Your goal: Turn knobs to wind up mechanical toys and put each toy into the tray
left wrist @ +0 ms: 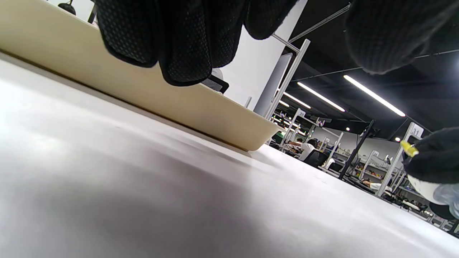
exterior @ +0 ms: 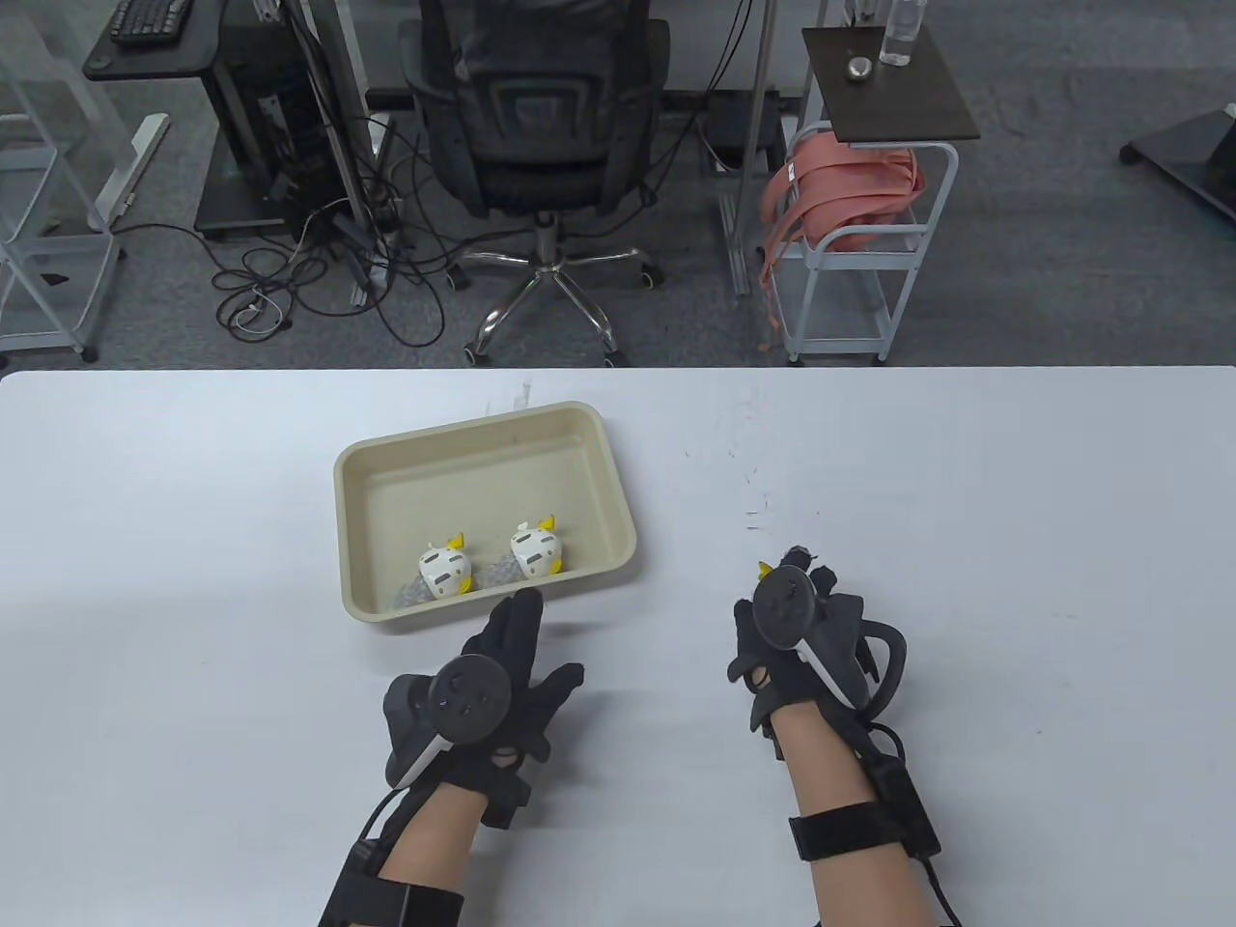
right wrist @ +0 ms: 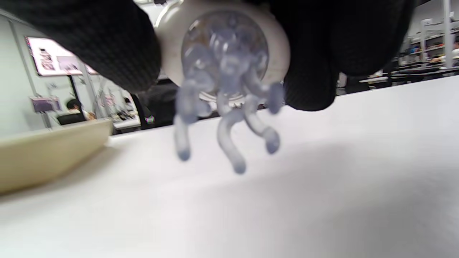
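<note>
Two white wind-up toys with yellow knobs, one (exterior: 444,570) and another (exterior: 534,548), lie in the near part of the beige tray (exterior: 483,435). My right hand (exterior: 797,599) grips a third toy (right wrist: 224,61) just above the table to the right of the tray; in the right wrist view its pale translucent legs (right wrist: 229,143) hang down and its round white underside faces the camera. Only its yellow tip (exterior: 765,570) shows in the table view. My left hand (exterior: 512,657) lies with fingers straight near the tray's front edge (left wrist: 179,104), holding nothing.
The white table (exterior: 966,483) stretches wide on both sides of the tray. Beyond its far edge stand an office chair (exterior: 541,126) and a white cart with pink straps (exterior: 850,203).
</note>
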{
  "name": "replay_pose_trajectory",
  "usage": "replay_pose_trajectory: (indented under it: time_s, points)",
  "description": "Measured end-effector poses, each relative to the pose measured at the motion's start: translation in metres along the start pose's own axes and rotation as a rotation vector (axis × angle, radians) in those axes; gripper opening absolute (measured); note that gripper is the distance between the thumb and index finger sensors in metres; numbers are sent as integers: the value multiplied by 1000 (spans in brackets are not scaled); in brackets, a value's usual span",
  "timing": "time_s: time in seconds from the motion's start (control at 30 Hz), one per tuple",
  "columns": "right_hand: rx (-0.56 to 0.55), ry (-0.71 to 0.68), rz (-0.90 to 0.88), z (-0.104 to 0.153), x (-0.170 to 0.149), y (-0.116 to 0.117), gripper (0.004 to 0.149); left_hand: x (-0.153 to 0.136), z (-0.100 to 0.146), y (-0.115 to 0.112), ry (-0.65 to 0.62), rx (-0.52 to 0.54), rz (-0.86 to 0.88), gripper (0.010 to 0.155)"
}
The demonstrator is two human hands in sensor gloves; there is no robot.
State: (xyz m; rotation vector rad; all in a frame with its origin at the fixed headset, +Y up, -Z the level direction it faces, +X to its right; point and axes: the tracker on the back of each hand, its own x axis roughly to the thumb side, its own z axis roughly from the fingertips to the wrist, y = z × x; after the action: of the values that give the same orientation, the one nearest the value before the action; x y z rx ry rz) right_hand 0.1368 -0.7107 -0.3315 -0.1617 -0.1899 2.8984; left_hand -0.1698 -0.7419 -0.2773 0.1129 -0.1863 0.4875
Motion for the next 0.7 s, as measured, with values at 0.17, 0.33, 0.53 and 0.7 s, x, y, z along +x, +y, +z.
replay_pose_trajectory:
  time_s: [0.17, 0.33, 0.53, 0.7]
  points:
    - [-43, -83, -95, 17, 14, -17, 83, -5, -1, -2, 4, -19, 42, 84]
    - [-80, -159, -237, 36, 26, -30, 83, -10, -1, -1, 12, -5, 124, 84]
    - [-107, -242, -373, 50, 30, -28, 83, -13, -2, -2, 20, -19, 177, 84]
    - [-43, -306, -499, 53, 32, -13, 81, -12, -2, -3, 18, -28, 214, 84]
